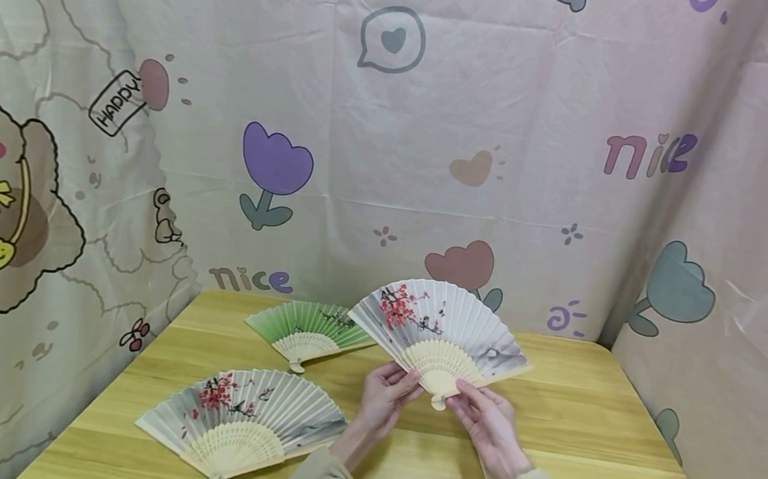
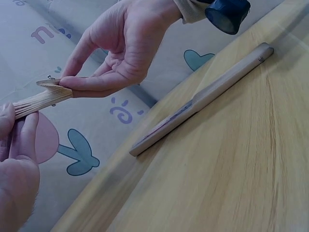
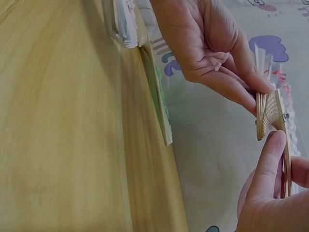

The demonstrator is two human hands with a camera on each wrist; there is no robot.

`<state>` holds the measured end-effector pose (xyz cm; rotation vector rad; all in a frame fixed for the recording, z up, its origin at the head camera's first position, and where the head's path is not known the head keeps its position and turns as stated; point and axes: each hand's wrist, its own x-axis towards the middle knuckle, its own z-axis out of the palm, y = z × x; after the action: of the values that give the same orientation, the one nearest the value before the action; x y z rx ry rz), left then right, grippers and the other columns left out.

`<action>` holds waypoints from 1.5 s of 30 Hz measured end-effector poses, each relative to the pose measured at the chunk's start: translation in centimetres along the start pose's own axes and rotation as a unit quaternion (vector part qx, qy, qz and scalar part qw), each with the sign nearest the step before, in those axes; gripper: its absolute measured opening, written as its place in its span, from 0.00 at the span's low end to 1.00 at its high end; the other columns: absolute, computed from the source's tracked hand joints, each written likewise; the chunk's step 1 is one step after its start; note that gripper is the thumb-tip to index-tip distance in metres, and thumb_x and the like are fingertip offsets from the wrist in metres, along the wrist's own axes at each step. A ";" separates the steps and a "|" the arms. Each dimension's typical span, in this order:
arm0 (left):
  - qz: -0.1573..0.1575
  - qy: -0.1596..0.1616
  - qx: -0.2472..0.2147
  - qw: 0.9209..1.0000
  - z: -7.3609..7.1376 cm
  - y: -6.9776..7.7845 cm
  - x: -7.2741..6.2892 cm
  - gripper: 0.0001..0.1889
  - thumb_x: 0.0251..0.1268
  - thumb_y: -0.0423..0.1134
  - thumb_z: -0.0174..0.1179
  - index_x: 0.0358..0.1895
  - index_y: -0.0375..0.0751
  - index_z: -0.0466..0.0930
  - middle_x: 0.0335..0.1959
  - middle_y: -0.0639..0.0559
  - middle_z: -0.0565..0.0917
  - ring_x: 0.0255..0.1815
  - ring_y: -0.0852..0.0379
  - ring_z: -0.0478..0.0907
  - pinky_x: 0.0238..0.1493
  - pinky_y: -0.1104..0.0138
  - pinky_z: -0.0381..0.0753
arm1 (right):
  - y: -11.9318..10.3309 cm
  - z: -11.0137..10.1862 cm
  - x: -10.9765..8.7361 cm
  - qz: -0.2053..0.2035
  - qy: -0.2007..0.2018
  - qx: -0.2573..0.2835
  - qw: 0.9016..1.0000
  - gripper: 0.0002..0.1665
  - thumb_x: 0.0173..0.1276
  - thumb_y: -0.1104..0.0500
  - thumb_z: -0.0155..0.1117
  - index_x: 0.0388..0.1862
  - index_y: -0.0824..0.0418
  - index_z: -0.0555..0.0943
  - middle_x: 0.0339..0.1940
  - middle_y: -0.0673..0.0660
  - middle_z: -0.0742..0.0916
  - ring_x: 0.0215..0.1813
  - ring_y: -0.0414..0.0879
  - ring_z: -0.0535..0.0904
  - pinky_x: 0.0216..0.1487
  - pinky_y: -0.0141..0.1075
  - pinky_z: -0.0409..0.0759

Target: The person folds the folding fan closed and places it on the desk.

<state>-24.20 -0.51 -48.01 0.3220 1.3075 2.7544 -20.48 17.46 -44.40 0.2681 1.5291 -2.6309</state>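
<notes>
An unfolded white folding fan (image 1: 443,307) with red blossoms and a grey wash is held up over the table by both hands. My left hand (image 1: 384,400) pinches its left outer rib low down, thumb in front. The right outer rib, near the pivot, is pinched by my right hand (image 1: 486,425). In the right wrist view, the bamboo ribs (image 3: 273,108) gather between the two hands. A folded fan (image 2: 203,100) lies on the wood beneath; in the head view my right forearm mostly hides it.
A similar blossom fan (image 1: 249,412) lies spread at the table's front left. Behind it, a green fan (image 1: 299,324) is also spread, its right end overlapped by the held fan. Printed cloth (image 1: 394,132) hangs around the back and sides of the wooden table (image 1: 589,413).
</notes>
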 end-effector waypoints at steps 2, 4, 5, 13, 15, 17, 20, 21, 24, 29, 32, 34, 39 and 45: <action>0.001 -0.005 -0.001 1.000 -0.1 0.1 -0.1 0.19 0.67 0.18 0.54 0.60 0.23 0.73 0.38 0.50 0.90 0.40 0.58 0.90 0.49 0.69 0.91 | 0.0 -0.1 -0.1 0.004 -0.004 -0.002 1.000 0.13 0.74 0.67 0.57 0.31 0.56 0.84 0.30 0.51 0.90 0.35 0.40 0.88 0.48 0.28 0.91; 0.005 -0.014 0.002 1.000 -0.3 0.1 -0.1 0.16 0.67 0.19 0.55 0.56 0.29 0.77 0.38 0.51 0.91 0.40 0.59 0.90 0.48 0.70 0.91 | 0.1 -0.1 -0.1 0.007 -0.009 -0.005 1.000 0.14 0.74 0.67 0.57 0.31 0.56 0.84 0.29 0.50 0.90 0.35 0.40 0.88 0.48 0.28 0.91; 0.006 -0.018 0.001 1.000 -0.4 0.1 -0.2 0.15 0.67 0.19 0.55 0.54 0.32 0.79 0.38 0.52 0.91 0.40 0.59 0.90 0.48 0.69 0.91 | 0.1 -0.1 -0.2 0.008 -0.009 -0.006 1.000 0.14 0.74 0.67 0.57 0.31 0.55 0.85 0.29 0.50 0.90 0.35 0.40 0.88 0.48 0.28 0.91; 0.010 -0.049 -0.004 0.999 -1.1 0.0 -0.4 0.17 0.68 0.19 0.54 0.48 0.44 0.83 0.39 0.53 0.91 0.42 0.59 0.89 0.51 0.67 0.91 | 0.3 -0.4 -0.3 0.025 -0.025 -0.008 0.999 0.13 0.73 0.67 0.57 0.32 0.56 0.85 0.29 0.51 0.89 0.35 0.41 0.88 0.50 0.29 0.91; 0.011 -0.052 -0.003 0.999 -1.2 0.0 -0.4 0.17 0.68 0.19 0.54 0.47 0.45 0.83 0.39 0.53 0.91 0.42 0.59 0.89 0.51 0.67 0.91 | 0.3 -0.4 -0.3 0.027 -0.034 -0.011 0.999 0.13 0.74 0.67 0.56 0.32 0.56 0.85 0.29 0.51 0.89 0.35 0.41 0.88 0.50 0.29 0.91; 0.011 -0.055 -0.003 0.998 -1.3 0.0 -0.4 0.18 0.68 0.19 0.54 0.46 0.47 0.84 0.39 0.54 0.91 0.42 0.59 0.89 0.51 0.67 0.91 | 0.3 -0.4 -0.3 0.030 -0.042 -0.013 0.999 0.14 0.74 0.67 0.55 0.32 0.56 0.84 0.29 0.50 0.89 0.35 0.40 0.88 0.50 0.28 0.91; 0.013 -0.058 -0.001 0.998 -1.4 0.0 -0.4 0.19 0.68 0.19 0.54 0.45 0.48 0.84 0.39 0.54 0.91 0.42 0.60 0.89 0.51 0.68 0.91 | 0.2 -0.4 -0.3 0.034 -0.053 -0.015 0.998 0.15 0.75 0.67 0.54 0.32 0.56 0.84 0.29 0.50 0.89 0.35 0.40 0.88 0.50 0.28 0.91; 0.014 -0.060 0.000 0.998 -1.4 0.0 -0.4 0.19 0.68 0.19 0.54 0.45 0.48 0.84 0.39 0.54 0.91 0.42 0.60 0.89 0.51 0.68 0.91 | 0.2 -0.4 -0.3 0.036 -0.056 -0.016 0.998 0.15 0.75 0.67 0.53 0.31 0.55 0.84 0.29 0.50 0.90 0.35 0.40 0.88 0.50 0.28 0.91; 0.014 -0.062 0.003 0.998 -1.5 0.0 -0.4 0.19 0.68 0.20 0.55 0.45 0.50 0.85 0.40 0.55 0.90 0.42 0.60 0.89 0.52 0.67 0.91 | 0.3 -0.5 -0.3 0.038 -0.059 -0.018 0.997 0.16 0.76 0.66 0.54 0.31 0.54 0.85 0.29 0.49 0.90 0.36 0.39 0.88 0.50 0.28 0.91; 0.011 -0.065 0.010 0.998 -1.7 0.0 -0.4 0.18 0.68 0.20 0.56 0.44 0.50 0.85 0.39 0.55 0.90 0.41 0.60 0.89 0.52 0.66 0.91 | 0.4 -0.6 -0.2 0.040 -0.053 -0.023 0.998 0.16 0.76 0.66 0.55 0.31 0.52 0.86 0.29 0.49 0.90 0.35 0.38 0.88 0.50 0.27 0.90; 0.009 -0.068 0.015 0.998 -1.8 0.0 -0.5 0.19 0.68 0.20 0.55 0.44 0.50 0.86 0.39 0.55 0.90 0.41 0.60 0.89 0.52 0.66 0.91 | 0.4 -0.6 -0.2 0.040 -0.054 -0.027 0.997 0.16 0.75 0.66 0.56 0.31 0.52 0.86 0.29 0.49 0.90 0.35 0.38 0.88 0.49 0.27 0.90; 0.007 -0.069 0.019 0.997 -1.7 0.0 -0.5 0.19 0.68 0.19 0.55 0.44 0.50 0.85 0.39 0.55 0.90 0.41 0.60 0.89 0.51 0.67 0.91 | 0.4 -0.7 -0.3 0.038 -0.055 -0.029 0.997 0.16 0.75 0.66 0.56 0.31 0.52 0.86 0.29 0.49 0.90 0.35 0.38 0.88 0.48 0.26 0.91; 0.005 -0.069 0.021 0.997 -1.7 0.1 -0.6 0.19 0.67 0.19 0.56 0.43 0.50 0.85 0.38 0.56 0.90 0.40 0.60 0.89 0.50 0.67 0.92 | 0.3 -0.7 -0.4 0.035 -0.061 -0.029 0.997 0.16 0.76 0.66 0.55 0.31 0.53 0.85 0.29 0.49 0.90 0.36 0.38 0.88 0.49 0.26 0.90; 0.006 -0.084 0.022 0.996 -1.8 0.2 -0.5 0.20 0.66 0.18 0.56 0.43 0.50 0.86 0.37 0.55 0.89 0.39 0.60 0.89 0.49 0.67 0.92 | 0.3 -0.6 -0.4 0.043 -0.060 -0.029 0.997 0.16 0.76 0.66 0.54 0.32 0.54 0.84 0.31 0.51 0.90 0.37 0.40 0.88 0.50 0.28 0.90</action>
<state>-24.09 -2.06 -49.05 0.5527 1.3288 2.6448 -19.95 17.88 -44.85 0.1627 1.5164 -2.4853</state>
